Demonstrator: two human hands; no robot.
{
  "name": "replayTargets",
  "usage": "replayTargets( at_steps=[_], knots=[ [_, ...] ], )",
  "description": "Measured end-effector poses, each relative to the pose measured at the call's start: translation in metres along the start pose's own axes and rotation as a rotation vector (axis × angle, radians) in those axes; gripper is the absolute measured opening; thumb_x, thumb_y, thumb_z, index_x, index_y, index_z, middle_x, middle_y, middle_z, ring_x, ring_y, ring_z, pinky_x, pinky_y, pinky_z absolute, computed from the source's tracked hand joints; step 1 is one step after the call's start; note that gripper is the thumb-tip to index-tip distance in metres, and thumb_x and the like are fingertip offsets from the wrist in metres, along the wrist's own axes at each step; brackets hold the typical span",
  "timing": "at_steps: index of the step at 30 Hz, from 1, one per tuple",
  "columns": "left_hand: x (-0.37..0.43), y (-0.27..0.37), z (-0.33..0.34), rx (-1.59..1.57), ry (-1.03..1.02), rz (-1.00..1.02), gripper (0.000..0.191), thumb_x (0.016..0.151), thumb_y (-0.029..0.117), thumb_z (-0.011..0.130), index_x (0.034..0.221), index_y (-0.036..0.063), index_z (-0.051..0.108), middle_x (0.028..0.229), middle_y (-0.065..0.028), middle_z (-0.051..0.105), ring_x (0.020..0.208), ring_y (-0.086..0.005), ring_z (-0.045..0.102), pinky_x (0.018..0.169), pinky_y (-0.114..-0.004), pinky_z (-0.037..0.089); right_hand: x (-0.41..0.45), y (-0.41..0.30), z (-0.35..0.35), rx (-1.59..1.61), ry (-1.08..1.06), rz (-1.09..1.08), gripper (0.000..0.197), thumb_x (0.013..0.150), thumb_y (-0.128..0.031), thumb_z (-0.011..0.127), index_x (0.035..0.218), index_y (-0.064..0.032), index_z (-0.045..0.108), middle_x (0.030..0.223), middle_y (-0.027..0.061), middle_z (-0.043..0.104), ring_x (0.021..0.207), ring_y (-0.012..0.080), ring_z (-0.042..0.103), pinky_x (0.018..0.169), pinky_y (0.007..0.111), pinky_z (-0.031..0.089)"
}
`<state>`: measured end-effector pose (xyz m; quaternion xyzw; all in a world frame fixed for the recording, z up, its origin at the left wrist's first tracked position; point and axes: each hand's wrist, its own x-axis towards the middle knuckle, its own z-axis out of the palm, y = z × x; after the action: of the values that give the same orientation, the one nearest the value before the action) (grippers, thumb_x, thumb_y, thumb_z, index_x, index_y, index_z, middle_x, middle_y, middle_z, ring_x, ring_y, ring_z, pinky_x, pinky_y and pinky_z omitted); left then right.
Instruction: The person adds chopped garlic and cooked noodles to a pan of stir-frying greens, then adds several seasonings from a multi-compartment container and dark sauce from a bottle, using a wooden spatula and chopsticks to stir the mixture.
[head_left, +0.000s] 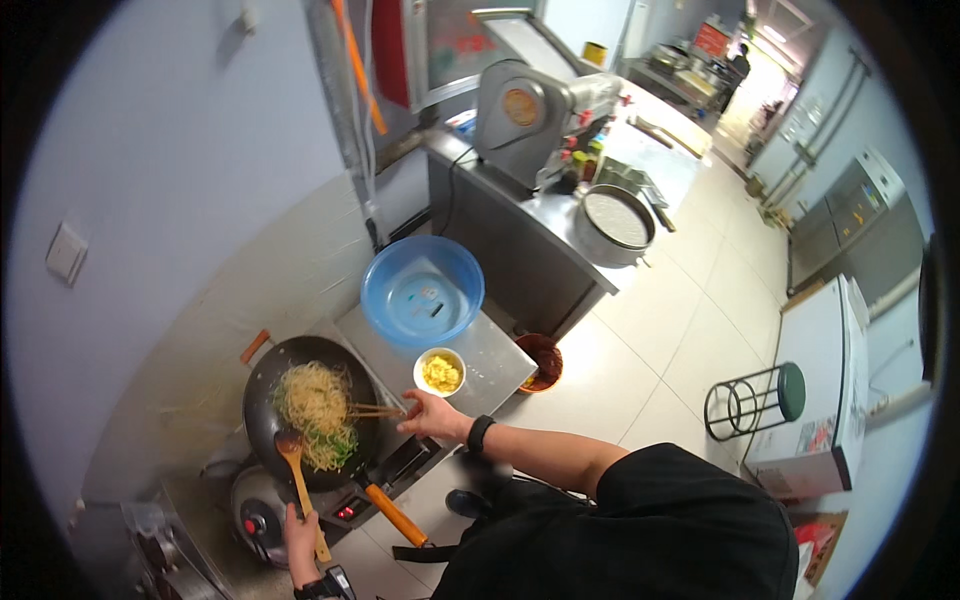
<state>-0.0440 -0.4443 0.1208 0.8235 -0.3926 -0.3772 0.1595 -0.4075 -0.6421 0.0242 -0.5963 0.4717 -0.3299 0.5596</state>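
Note:
A dark wok (262, 420) with a wooden handle stands on a cooker (360, 506) with a lit red display. Noodles (315, 397) lie in it with green vegetable strips (341, 448). My left hand (301, 536) is closed around a wooden spatula (301, 484), whose dark-stained head rests at the noodles' lower left edge. My right hand (431, 416) holds wooden chopsticks (379, 411), their tips at the right side of the noodles. Just beyond that hand, a white bowl (418, 377) of yellow food, apparently scrambled egg (441, 373), sits on a metal table.
A blue plastic basin (379, 300) occupies the metal table (499, 349) behind the bowl. Left of the wok is a lidded pot (247, 502). An orange-rimmed bucket (551, 382) and a green stool (791, 391) stand on the floor. Farther back, a steel counter holds a machine (517, 112) and round pan (616, 217).

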Motion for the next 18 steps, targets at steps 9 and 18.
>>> replayTargets(
  at_steps=[9, 18],
  knots=[
    [0.101, -0.150, -0.016, -0.094, 0.485, -0.027, 0.059, 0.099, 0.005, 0.068, 0.154, -0.0048, 0.048, 0.099, -0.0099, 0.073, 0.076, -0.0170, 0.068, 0.070, -0.030, 0.056, -0.076, 0.021, -0.178, -0.022, 0.112, 0.189, 0.034, 0.102, -0.025, 0.070, 0.123, 0.0018, 0.071, 0.100, 0.0084, 0.076, 0.086, 0.0166, 0.074, 0.072, 0.030, 0.063],
    [0.129, 0.012, 0.114, -0.201, 0.324, 0.156, 0.056, 0.099, 0.004, 0.067, 0.151, -0.0048, 0.050, 0.101, -0.0096, 0.072, 0.078, -0.0165, 0.069, 0.071, -0.030, 0.057, -0.139, 0.040, -0.543, -0.287, 0.847, 0.162, 0.027, 0.100, -0.023, 0.068, 0.104, 0.0019, 0.076, 0.081, 0.0083, 0.075, 0.065, 0.0158, 0.070, 0.056, 0.031, 0.058]
  ],
)
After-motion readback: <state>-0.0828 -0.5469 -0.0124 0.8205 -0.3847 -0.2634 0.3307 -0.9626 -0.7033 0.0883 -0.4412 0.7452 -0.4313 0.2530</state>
